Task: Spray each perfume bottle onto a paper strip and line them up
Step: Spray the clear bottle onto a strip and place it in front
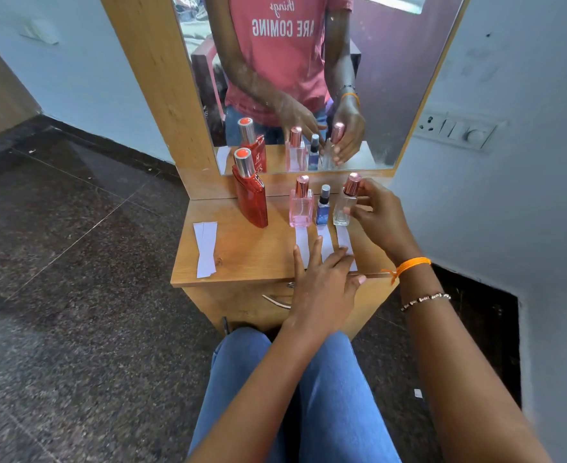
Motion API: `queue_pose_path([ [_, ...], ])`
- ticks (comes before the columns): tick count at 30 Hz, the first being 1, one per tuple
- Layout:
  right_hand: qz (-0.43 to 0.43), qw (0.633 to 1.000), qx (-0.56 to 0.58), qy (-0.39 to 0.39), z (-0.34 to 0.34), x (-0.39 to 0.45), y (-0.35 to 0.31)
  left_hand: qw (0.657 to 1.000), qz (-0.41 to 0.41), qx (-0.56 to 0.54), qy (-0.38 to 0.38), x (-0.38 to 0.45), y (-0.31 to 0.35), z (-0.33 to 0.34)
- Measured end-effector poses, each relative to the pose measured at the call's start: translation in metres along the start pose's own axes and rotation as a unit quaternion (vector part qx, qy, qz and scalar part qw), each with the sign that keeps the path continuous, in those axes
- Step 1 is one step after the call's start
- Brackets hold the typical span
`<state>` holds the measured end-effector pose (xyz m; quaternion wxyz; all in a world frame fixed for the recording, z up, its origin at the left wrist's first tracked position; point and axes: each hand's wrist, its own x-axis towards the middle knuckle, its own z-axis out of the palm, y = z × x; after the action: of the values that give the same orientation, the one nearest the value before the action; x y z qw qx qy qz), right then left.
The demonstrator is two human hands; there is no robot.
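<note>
Clear bottle (344, 208) in right hand (380, 218).

A small wooden dressing table (242, 259) stands against a pale blue wall (509, 78). Its wood-framed mirror (409, 78) rises directly behind. Dark speckled stone floor (75, 262) surrounds it. A switchboard (455, 130) is mounted right of the mirror.

Bare forearms, blue jeans (335, 396). Right wrist: orange thread band (412, 264) plus beaded bracelet (425, 300) (beads white and dark).
</note>
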<state>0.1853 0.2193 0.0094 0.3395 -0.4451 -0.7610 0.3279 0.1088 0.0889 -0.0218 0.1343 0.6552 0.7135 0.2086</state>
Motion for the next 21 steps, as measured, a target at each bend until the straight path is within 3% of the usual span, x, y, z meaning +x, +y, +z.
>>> queue_pose_path([
  [12,0.026,0.999,0.022,-0.002,-0.001,-0.007,0.002,0.999,0.008,-0.035,0.009,-0.007,-0.001,-0.002],
  [18,0.012,0.981,0.009,0.196,0.009,-0.050,-0.016,0.993,-0.028,-0.090,0.076,-0.024,-0.015,-0.018],
  [21,0.026,0.991,0.078,0.106,0.035,-0.069,-0.033,0.984,-0.072,-0.088,0.136,-0.033,-0.034,-0.033],
])
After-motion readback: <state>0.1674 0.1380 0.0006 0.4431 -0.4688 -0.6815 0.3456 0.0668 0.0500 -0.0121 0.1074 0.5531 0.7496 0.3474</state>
